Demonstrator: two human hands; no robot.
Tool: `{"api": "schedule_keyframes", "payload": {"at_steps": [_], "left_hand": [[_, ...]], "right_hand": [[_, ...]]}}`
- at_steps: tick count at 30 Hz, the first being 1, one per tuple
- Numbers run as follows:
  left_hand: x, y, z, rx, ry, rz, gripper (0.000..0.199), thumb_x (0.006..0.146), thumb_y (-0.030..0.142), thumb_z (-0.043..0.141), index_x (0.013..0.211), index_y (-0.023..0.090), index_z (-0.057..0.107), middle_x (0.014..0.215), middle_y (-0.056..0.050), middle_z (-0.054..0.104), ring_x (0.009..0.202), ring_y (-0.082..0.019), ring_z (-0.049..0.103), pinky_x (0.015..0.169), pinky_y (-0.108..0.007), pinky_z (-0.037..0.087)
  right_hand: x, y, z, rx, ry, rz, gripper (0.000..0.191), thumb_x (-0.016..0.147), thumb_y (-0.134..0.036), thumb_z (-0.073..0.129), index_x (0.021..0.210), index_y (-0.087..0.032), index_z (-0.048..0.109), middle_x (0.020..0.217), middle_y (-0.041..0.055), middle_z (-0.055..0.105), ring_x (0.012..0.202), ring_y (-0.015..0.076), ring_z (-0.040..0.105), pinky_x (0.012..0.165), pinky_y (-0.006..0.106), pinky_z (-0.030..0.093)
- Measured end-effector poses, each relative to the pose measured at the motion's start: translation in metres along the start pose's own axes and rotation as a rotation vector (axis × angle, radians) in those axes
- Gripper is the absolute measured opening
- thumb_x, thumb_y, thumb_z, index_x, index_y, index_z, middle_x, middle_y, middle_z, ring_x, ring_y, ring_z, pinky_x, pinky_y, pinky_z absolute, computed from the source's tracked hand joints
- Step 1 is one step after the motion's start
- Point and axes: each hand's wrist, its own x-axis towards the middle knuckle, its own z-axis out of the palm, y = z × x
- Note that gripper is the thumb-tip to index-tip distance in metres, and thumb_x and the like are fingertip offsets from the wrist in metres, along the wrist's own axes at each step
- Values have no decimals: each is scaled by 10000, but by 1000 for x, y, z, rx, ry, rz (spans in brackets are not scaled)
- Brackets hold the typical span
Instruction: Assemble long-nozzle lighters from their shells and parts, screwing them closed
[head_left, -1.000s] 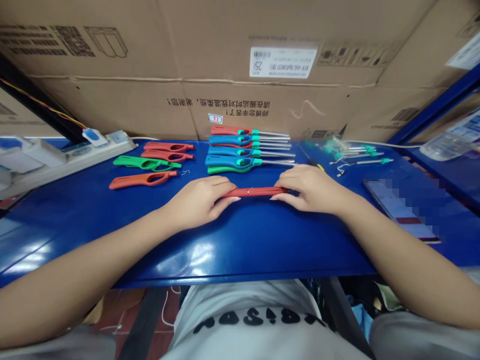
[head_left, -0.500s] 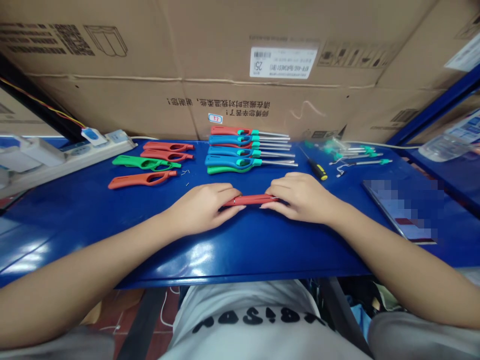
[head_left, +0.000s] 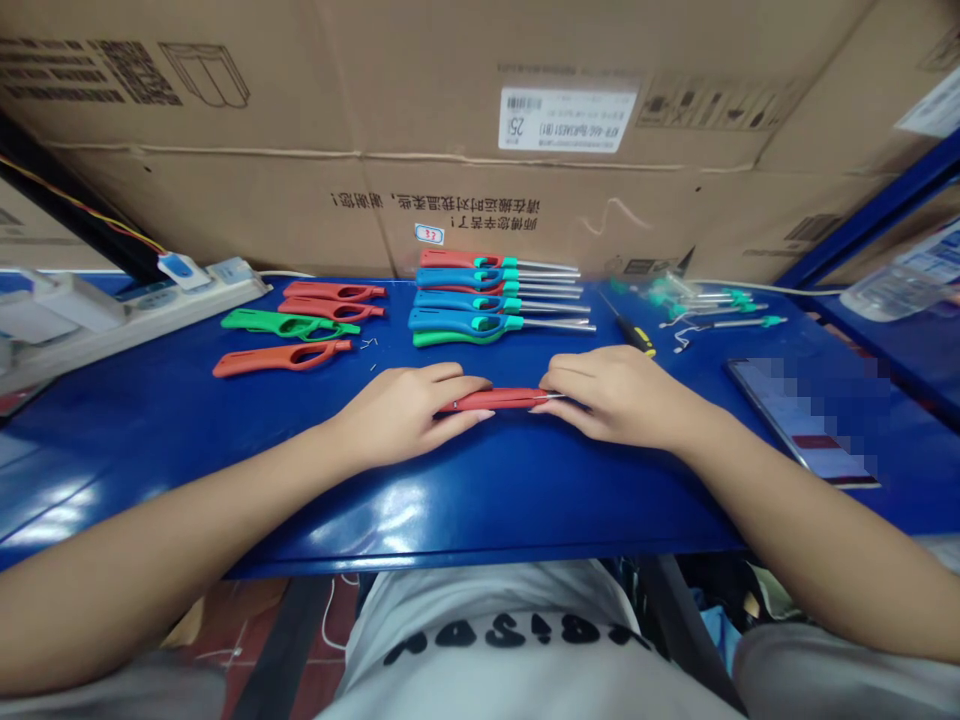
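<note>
A red lighter casing (head_left: 504, 399) is held level between my two hands over the blue table (head_left: 420, 510). My left hand (head_left: 420, 410) pinches its left end between thumb and fingers. At the other end, the fingers of my right hand (head_left: 600, 395) close round the tip, where a thin seam shows. My palms hide both ends. Beyond my hands lie several assembled lighters (head_left: 465, 322) with metal tubes. Left of them are red casings (head_left: 334, 291), a green casing (head_left: 289, 324) and an orange-red casing (head_left: 281, 360), with small metal bits (head_left: 370, 344) beside them.
Nozzle parts with wires (head_left: 731, 322) lie at the back right, near a yellow-black screwdriver (head_left: 639, 338). A phone (head_left: 787, 420) rests on the right. A power strip (head_left: 142, 325) runs along the left; a large cardboard box (head_left: 375, 120) stands behind. A plastic bottle (head_left: 896, 285) is far right.
My right hand has slid slightly right along the red lighter casing, so more of it shows between my hands. My left hand keeps its grip.
</note>
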Motion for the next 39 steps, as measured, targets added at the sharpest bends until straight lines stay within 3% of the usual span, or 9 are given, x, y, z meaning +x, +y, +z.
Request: {"api": "schedule_keyframes", "payload": {"at_steps": [4,8,15,20,24,31,35,39], "left_hand": [[-1,-1,2,-45,21,9,421,1037,489,450,1311,232,640,1037,-46,701,852,-186,692,720,-284,507],[0,-2,0,-110,28,-9,403,1025,475,485,1325,251,631,1074,-48,706,892,-189,689,776,-292,524],[3,-3,-2,-184,31,-69,392,995,468,531,1270,223,666,1121,-63,725,954,-213,689,837,-322,528],[5,-3,-3,-248,22,-80,348,977,469,559,1094,188,728,912,-51,734,790,-185,659,738,-299,494],[7,0,-4,-319,17,-100,368,979,470,550,894,159,728,698,-10,644,617,-135,550,611,-267,415],[8,1,-3,-385,-4,-81,416,1004,441,520,732,155,654,609,31,522,557,-102,442,571,-253,357],[7,0,-4,-349,-14,-86,393,1010,460,511,831,161,693,685,8,602,612,-122,523,612,-263,395],[4,1,-4,-256,-7,-77,374,1017,474,491,964,178,714,834,-37,694,749,-170,630,699,-290,452]], "right_hand": [[-1,-2,-2,-6,-5,8,368,1056,-375,432,919,-145,684,810,58,676,648,160,574,595,291,351],[-3,-1,-11,114,-50,99,300,1015,-400,527,1007,-159,704,892,72,710,763,185,649,646,282,411],[-4,3,-22,274,-121,173,250,1001,-264,505,980,-173,736,887,70,739,782,193,674,702,307,472],[-5,5,-20,246,-121,137,233,998,-249,514,983,-174,734,938,82,748,823,205,685,724,319,476],[-6,6,-20,157,-100,131,229,997,-254,512,966,-178,726,934,80,745,823,212,680,719,318,459],[-7,5,-19,95,-110,135,228,997,-246,495,933,-169,699,904,86,728,798,212,663,681,314,431],[-6,3,-21,127,-101,151,209,993,-253,501,980,-168,691,931,81,721,801,209,664,680,312,439],[-4,-2,-17,183,-60,132,276,981,-372,569,1154,-171,645,1113,94,704,923,221,676,704,302,459]]}}
